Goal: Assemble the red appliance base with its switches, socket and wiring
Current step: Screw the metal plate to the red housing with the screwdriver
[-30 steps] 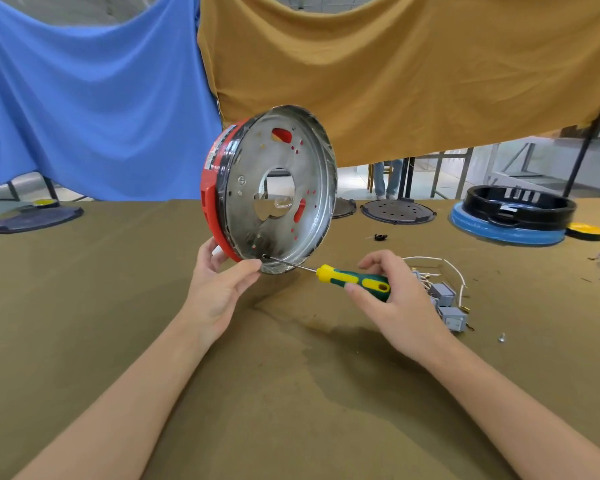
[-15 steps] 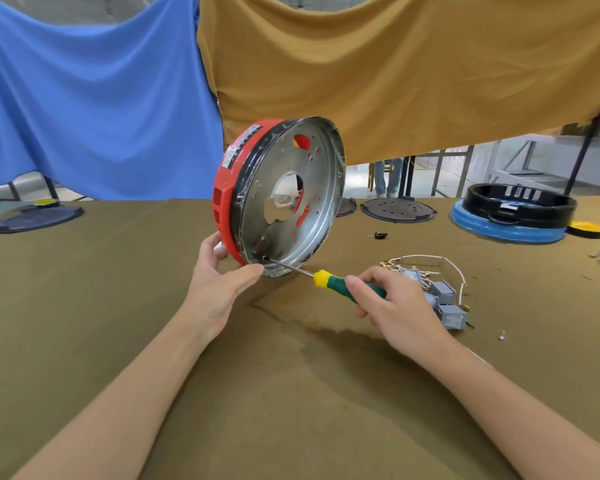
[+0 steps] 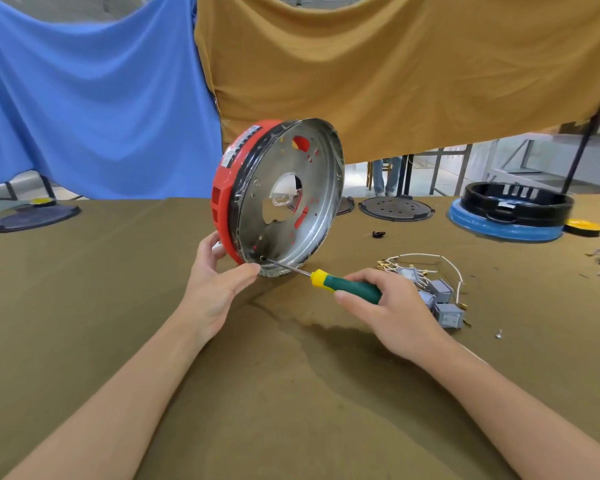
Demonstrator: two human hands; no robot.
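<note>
On olive-brown tablecloth [image 3: 84,323], blue drape [image 3: 94,98], mustard drape [image 3: 413,74] behind

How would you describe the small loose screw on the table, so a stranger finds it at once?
Start from the right hand holding the screwdriver. Just beyond it lies a cluster of grey switches with white wires. The screw lies alone on the cloth to their right: tiny, silvery, attached to nothing.

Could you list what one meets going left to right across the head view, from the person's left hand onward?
Left hand → red appliance base → screwdriver → right hand → grey switches with wiring → loose screw → blue and black base
</note>
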